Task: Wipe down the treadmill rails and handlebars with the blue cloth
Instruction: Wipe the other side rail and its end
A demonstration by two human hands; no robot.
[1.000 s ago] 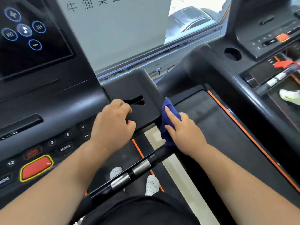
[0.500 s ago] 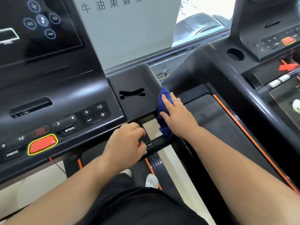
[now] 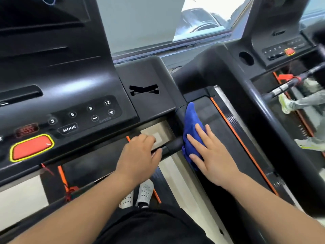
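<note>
Nearest the camera, the person's dark clothing point(image 3: 154, 228) fills the bottom edge, and below it a pair of white perforated shoes point(image 3: 140, 194) stands on the treadmill deck. The left hand point(image 3: 139, 155) grips the black handlebar point(image 3: 173, 146), its fingers point(image 3: 149, 138) curled over the top of the bar and the thumb under it. Just to its right, the right hand point(image 3: 211, 155) lies flat with fingers point(image 3: 198, 132) straight and spread, pressing the blue cloth point(image 3: 190, 124) against the side rail point(image 3: 179, 112) where the handlebar meets it. The cloth drapes over the rail, one corner reaching up beyond the fingertips toward the console. Farther on, the console point(image 3: 98, 80) carries a red stop button point(image 3: 31, 147) with a yellow border, a MODE key point(image 3: 69, 128) and numbered speed keys point(image 3: 90, 108). To the right lies a neighbouring treadmill's belt point(image 3: 218, 110) with an orange edge stripe, and past it another machine where someone's light shoe point(image 3: 284, 103) shows. Beyond everything, a window point(image 3: 202, 20) looks onto parked cars
</note>
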